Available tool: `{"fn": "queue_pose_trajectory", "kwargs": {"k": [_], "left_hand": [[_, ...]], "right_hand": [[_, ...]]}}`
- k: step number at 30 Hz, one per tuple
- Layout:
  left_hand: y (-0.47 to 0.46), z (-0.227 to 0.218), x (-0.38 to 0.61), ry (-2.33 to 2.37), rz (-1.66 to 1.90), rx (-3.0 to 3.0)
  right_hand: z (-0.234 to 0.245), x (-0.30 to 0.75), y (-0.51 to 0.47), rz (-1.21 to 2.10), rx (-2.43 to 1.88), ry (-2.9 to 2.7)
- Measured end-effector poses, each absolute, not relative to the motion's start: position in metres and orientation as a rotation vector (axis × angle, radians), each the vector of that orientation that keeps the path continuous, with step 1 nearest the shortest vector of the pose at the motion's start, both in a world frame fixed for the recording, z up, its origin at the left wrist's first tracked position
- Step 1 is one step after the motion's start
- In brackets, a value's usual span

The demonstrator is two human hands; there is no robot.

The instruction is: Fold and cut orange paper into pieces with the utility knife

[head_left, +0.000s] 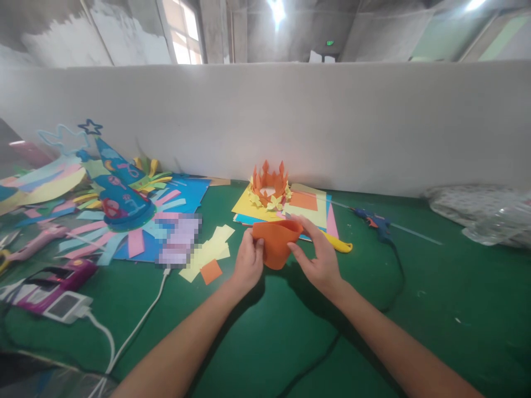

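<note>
Between my two hands, above the green table, is a sheet of orange craft foam [276, 246] bent into a curve. My left hand [249, 257] pinches its left edge, thumb in front. On the other side my right hand [317, 257] grips the right edge between thumb and fingers. Just behind stands an orange paper crown [269, 185] with yellow leaf shapes round its base, resting on a stack of coloured sheets [244, 205]. A yellow-handled tool [342, 244] lies close behind my right hand, its other end partly hidden.
A blue glue gun [371, 218] with its cord lies at right. At left are blue cone hats [120, 193] with coloured strips, a pink glue gun [41, 240], a purple power strip [62, 284], and pale yellow paper pieces [213, 249]. A white partition [265, 110] rises behind the table.
</note>
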State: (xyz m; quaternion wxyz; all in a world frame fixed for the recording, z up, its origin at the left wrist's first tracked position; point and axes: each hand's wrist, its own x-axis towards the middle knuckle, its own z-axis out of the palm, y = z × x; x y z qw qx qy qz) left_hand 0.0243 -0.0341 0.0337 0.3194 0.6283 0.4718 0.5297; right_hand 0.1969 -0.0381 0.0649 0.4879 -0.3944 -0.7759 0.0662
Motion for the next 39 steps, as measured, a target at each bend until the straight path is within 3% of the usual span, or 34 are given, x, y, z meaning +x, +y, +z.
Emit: {"fn": "queue_pose_trajectory", "kwargs": {"k": [5,14,25,39], "left_hand": [[-0.034,0.032,0.025,1.235,1.388,1.659],[-0.034,0.030,0.026,1.249,1.409,1.622],[-0.037,0.031,0.031,1.242,1.360,1.622],[-0.036,0.027,0.032,1.245,1.386,1.512]], "right_hand": [[0.067,0.194,-0.038,0.250,-0.936,-1.909],[0.046,0.182,-0.035,0.919,-0.991,-1.657],[0.036,0.176,-0.036,0.702,-1.172,-1.678],[0.024,0.174,-0.037,0.708,-1.145,-1.714]]}}
